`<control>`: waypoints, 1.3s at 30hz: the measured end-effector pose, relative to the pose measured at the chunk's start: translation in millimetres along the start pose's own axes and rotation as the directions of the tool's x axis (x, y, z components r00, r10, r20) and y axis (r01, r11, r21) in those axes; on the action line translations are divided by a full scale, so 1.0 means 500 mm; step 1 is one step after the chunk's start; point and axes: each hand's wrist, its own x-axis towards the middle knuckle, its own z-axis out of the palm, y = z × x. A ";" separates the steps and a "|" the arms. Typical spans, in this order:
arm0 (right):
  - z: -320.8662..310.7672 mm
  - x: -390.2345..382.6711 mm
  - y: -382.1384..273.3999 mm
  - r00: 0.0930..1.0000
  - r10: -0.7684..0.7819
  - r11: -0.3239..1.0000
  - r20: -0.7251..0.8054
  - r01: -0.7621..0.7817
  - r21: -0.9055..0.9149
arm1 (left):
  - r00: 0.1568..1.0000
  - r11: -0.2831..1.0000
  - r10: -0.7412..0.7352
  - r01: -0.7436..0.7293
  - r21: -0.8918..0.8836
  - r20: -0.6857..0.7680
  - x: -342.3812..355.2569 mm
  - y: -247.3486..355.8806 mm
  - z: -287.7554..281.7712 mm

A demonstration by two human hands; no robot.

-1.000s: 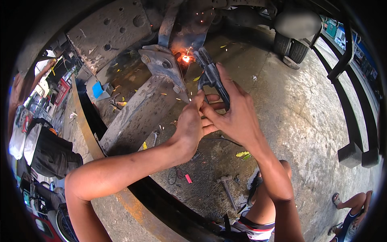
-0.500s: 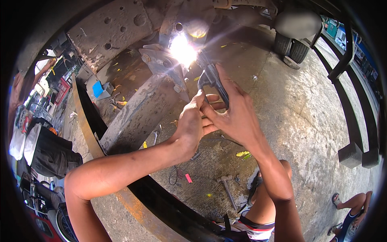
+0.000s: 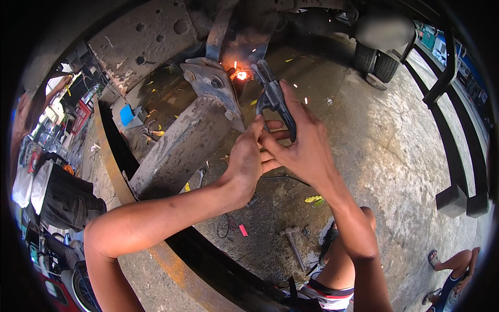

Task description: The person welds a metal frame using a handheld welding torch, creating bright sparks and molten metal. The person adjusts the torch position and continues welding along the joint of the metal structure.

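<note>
My right hand [image 3: 304,140] grips a dark electrode holder [image 3: 275,96], angled up toward a glowing, sparking spot [image 3: 240,74] on a steel piece [image 3: 241,34]. My left hand [image 3: 247,158] is closed at the lower part of the holder, its fingers interlaced beneath my right hand. Just left of the holder is a bolted metal bracket [image 3: 208,78] on top of a scuffed, slanting steel beam [image 3: 176,145]. Any rod in the holder's jaws is too small or hidden to make out.
Dual tyres [image 3: 374,65] and black rails [image 3: 457,151] stand right. A rusty rail [image 3: 171,265] runs below my arms. A hammer [image 3: 293,244] and blue item [image 3: 126,115] lie low. Another person [image 3: 452,265] is lower right; another's arm [image 3: 57,88] and clutter are far left.
The brilliant white arc of half a second ago has died to an orange glow with a few flying sparks. My hands and the holder stay almost still.
</note>
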 end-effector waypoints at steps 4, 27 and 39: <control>0.001 0.003 -0.001 1.000 -0.020 0.999 0.014 0.020 -0.033 | 0.999 1.000 -0.021 0.021 0.005 -0.024 0.007 -0.005 -0.008; 0.016 0.003 0.025 0.993 -0.110 0.993 -0.040 0.111 0.035 | 0.999 1.000 -0.021 0.021 0.007 -0.050 0.005 -0.001 -0.002; 0.019 0.006 0.022 0.998 -0.060 0.998 -0.007 0.060 0.009 | 0.998 0.999 -0.038 0.039 0.021 -0.052 0.009 -0.001 -0.005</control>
